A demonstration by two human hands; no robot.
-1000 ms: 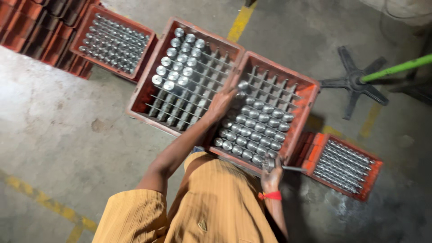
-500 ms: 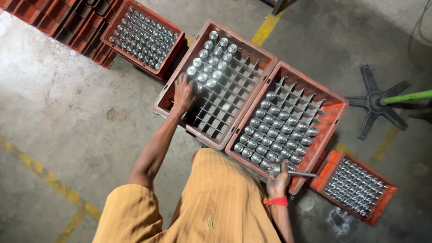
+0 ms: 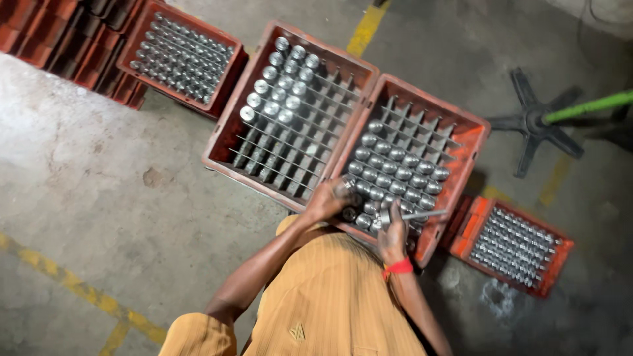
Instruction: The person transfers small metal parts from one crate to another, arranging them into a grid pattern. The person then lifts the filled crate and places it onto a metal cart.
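The left hand (image 3: 328,200) grips 1 shiny metal cylinder (image 3: 344,187) over the near corner of the right-hand red divided plastic crate (image 3: 476,128), beside the right hand (image 3: 393,232) clenching a thin metal rod (image 3: 415,215), apparently for tool work.

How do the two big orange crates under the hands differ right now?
The left orange divided crate holds silver-capped bottles only in its far corner; the right orange divided crate is filled except its far rows. Both hands, left hand and right hand, work at the right crate. Both share the grid dividers.
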